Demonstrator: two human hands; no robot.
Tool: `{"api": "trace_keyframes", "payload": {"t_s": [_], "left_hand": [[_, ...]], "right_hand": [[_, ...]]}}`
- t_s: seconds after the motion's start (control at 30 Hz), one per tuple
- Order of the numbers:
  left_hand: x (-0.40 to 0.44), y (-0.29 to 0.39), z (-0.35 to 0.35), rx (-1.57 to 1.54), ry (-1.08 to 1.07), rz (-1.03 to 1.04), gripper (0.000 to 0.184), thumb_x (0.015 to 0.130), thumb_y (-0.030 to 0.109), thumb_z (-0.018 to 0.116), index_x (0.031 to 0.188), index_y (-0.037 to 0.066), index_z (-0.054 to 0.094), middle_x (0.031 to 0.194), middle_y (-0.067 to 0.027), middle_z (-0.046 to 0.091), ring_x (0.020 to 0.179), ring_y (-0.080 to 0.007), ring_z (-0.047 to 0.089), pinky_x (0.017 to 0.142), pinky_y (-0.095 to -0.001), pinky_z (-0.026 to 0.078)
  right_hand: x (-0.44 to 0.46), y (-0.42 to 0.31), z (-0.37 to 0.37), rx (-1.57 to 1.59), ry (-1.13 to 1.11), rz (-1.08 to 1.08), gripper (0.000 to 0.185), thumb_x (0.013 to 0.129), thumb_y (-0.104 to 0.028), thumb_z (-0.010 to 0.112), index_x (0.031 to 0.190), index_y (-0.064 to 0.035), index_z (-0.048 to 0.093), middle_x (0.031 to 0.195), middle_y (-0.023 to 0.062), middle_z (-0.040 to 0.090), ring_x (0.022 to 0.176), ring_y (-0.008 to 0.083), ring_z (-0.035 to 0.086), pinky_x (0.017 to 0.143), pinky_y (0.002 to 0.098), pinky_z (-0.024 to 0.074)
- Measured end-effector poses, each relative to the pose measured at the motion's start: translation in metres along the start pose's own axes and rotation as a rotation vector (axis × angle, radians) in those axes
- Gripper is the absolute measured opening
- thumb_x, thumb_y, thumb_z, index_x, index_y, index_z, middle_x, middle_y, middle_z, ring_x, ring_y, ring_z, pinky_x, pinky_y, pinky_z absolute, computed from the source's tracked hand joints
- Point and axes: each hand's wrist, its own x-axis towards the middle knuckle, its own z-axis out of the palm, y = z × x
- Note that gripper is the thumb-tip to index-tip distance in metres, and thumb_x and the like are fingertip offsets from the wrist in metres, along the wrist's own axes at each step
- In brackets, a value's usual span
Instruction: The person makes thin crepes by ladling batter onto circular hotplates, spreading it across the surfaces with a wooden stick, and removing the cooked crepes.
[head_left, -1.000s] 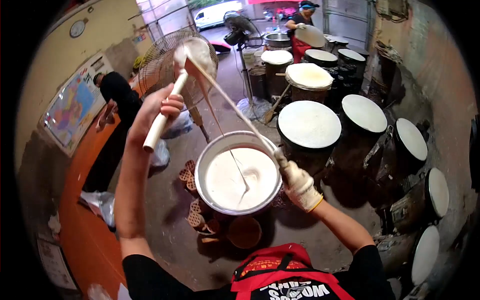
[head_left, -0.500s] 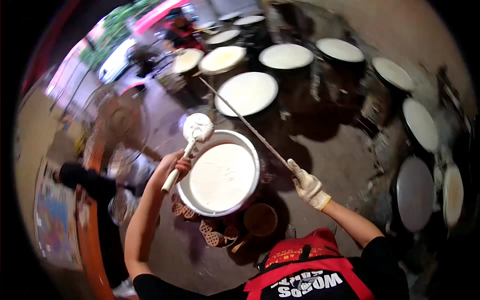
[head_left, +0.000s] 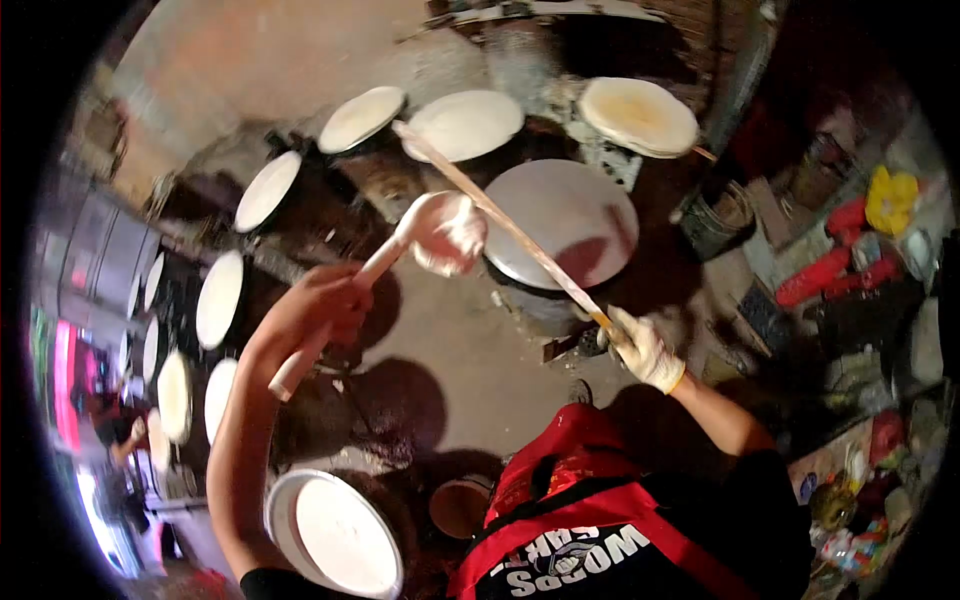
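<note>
My left hand [head_left: 318, 312] is bare and wrapped round the pale handle of a ladle [head_left: 447, 234], whose bowl holds white batter. My right hand [head_left: 648, 350], in a white glove, grips the lower end of a long thin stick [head_left: 520, 238]. The stick slants up to the left, its shaft passing close beside the ladle's bowl. Past both tools lies a round grey griddle [head_left: 562, 222] with a shadow on it. A metal pot of white batter [head_left: 345, 535] stands at the lower left, below my left forearm.
Several round griddles with pale sheets [head_left: 465, 125] line the wall and left side. A bucket [head_left: 718, 215], red and yellow items [head_left: 892, 200] and mixed clutter are at the right. Another person [head_left: 115, 425] is at the far left. A small round container [head_left: 462, 505] sits beside the pot.
The view has swung to the right, so the pot now lies at the lower left. The ladle and stick have moved away from above the pot towards the grey griddle.
</note>
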Motion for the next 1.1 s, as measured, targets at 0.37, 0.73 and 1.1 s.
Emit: {"api": "trace_keyframes", "payload": {"t_s": [0.37, 0.73, 1.1], "left_hand": [[0.238, 0.067, 0.175, 0.603, -0.054, 0.443, 0.031, 0.072, 0.009, 0.063, 0.098, -0.005, 0.053, 0.066, -0.014, 0.06, 0.056, -0.0222, 0.061, 0.052, -0.0345, 0.048], [0.314, -0.056, 0.265, 0.537, 0.323, 0.699, 0.026, 0.072, 0.002, 0.058, 0.096, 0.004, 0.049, 0.075, -0.0151, 0.06, 0.063, -0.0334, 0.059, 0.056, -0.0419, 0.046], [0.345, 0.009, 0.184, 0.15, 0.35, 0.933, 0.023, 0.077, 0.007, 0.065, 0.094, 0.004, 0.05, 0.064, -0.0054, 0.054, 0.056, -0.0129, 0.055, 0.051, -0.0297, 0.044]], "right_hand": [[0.077, 0.073, -0.096, 0.031, 0.346, 0.03, 0.04, 0.092, -0.018, 0.049, 0.131, -0.0175, 0.047, 0.126, 0.0168, 0.052, 0.11, 0.0249, 0.056, 0.09, 0.0301, 0.0439], [0.017, 0.155, 0.001, -0.164, 0.589, 0.374, 0.032, 0.087, -0.024, 0.056, 0.114, -0.0078, 0.058, 0.103, 0.0185, 0.061, 0.092, 0.0308, 0.061, 0.078, 0.0365, 0.0486], [0.081, 0.132, 0.054, -0.322, 0.779, 0.736, 0.035, 0.088, -0.03, 0.055, 0.118, -0.0121, 0.056, 0.085, 0.0148, 0.063, 0.077, 0.0303, 0.061, 0.064, 0.0424, 0.0468]]}}
